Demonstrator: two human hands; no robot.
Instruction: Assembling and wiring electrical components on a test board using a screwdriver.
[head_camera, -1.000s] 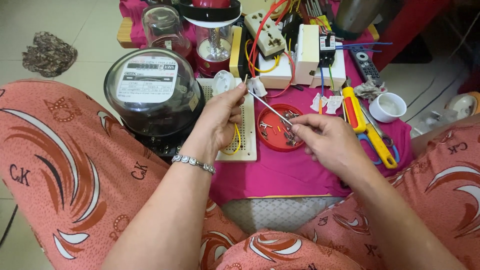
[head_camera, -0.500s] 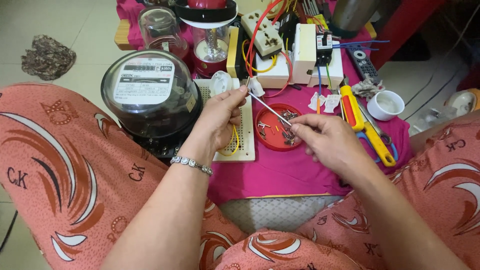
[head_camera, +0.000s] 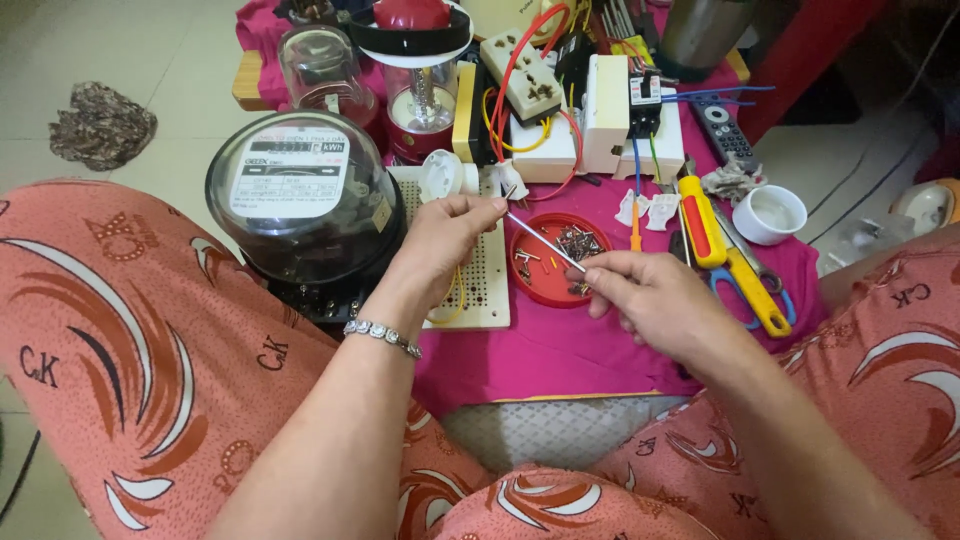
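My left hand (head_camera: 440, 235) pinches a small white part (head_camera: 508, 182) between thumb and fingertips, above a white perforated board (head_camera: 482, 270). My right hand (head_camera: 640, 295) grips a thin metal tool (head_camera: 545, 242) whose tip reaches up to the white part. Under the tool sits a red round lid (head_camera: 545, 262) holding several small screws and metal bits. A silver bracelet is on my left wrist.
A round black electric meter (head_camera: 300, 200) stands at left on the pink cloth (head_camera: 570, 350). Behind are a red lamp (head_camera: 418, 60), white sockets with red and yellow wires (head_camera: 530, 90), a yellow-red screwdriver (head_camera: 705, 220), yellow-handled pliers (head_camera: 755, 290), a white cup (head_camera: 770, 213), a remote (head_camera: 722, 130).
Both hands stay together over the red lid; the view has shifted slightly, and my right hand has drawn a little lower along the tool.
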